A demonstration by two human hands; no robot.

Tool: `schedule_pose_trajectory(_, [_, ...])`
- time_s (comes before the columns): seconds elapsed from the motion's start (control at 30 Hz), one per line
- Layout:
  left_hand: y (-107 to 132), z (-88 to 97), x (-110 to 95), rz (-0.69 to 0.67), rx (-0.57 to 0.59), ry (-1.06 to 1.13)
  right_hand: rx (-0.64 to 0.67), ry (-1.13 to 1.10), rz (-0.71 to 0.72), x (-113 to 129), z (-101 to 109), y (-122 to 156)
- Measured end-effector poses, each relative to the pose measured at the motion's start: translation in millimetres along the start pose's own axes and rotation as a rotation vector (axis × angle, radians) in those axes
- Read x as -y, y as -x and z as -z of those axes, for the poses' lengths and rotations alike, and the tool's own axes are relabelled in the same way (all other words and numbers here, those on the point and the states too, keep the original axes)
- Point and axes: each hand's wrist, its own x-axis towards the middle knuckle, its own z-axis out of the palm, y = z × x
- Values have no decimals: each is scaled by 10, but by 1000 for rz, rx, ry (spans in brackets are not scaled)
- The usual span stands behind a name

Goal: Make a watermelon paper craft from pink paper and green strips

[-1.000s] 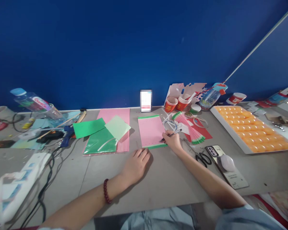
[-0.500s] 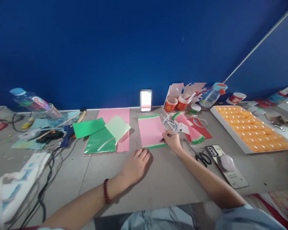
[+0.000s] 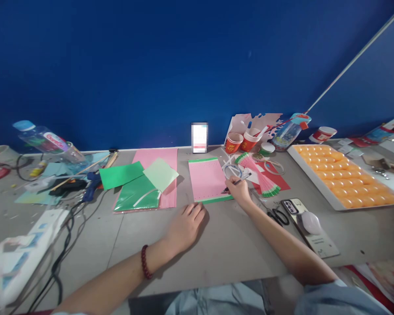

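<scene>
Your right hand [image 3: 239, 190], closed around pen [image 3: 244, 177], shifts rightward along pink sheet [image 3: 206, 177]; marking seemingly nears right edge. Left hand [image 3: 189, 222] loosely open, apparently empty.

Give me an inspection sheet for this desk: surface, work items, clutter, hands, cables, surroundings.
Surface: gray table, with a seam and small scraps.
Job's things: pink paper with green edges lies flat, small marks near its top and bottom; the pen points at its lower right part.
Clutter: scissors, phone and tray of orange round pieces at right; green paper at left.
Grip: right hand holds the pen; left hand rests by the paper's lower left corner, contact unclear.
Cables: dark cables run beside a white power strip at left.
Surroundings: blue wall behind, a blurred screen upright before it.
</scene>
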Motion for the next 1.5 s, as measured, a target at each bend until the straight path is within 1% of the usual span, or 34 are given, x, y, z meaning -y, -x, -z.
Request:
schedule_pose_trajectory(0.23, [-8,31,-15,-4,1,-3,22,46,16,-27,-7,-4])
schedule_pose_trajectory(0.6, [-3,13,-10,-4,-7,-22,6,112,33,-106,-1,-43])
schedule_pose_trajectory(0.9, [1,7,-3,-10,-24,-22,-5,93,15,-92,0,-41])
schedule_pose_trajectory(1.17, [7,-3,1,-18,-32,-18,-7,101,-11,-162,90,-137])
schedule_pose_trajectory(1.5, [9,-18,3,-7,-23,-16,-21,106,0,-220,82,-178])
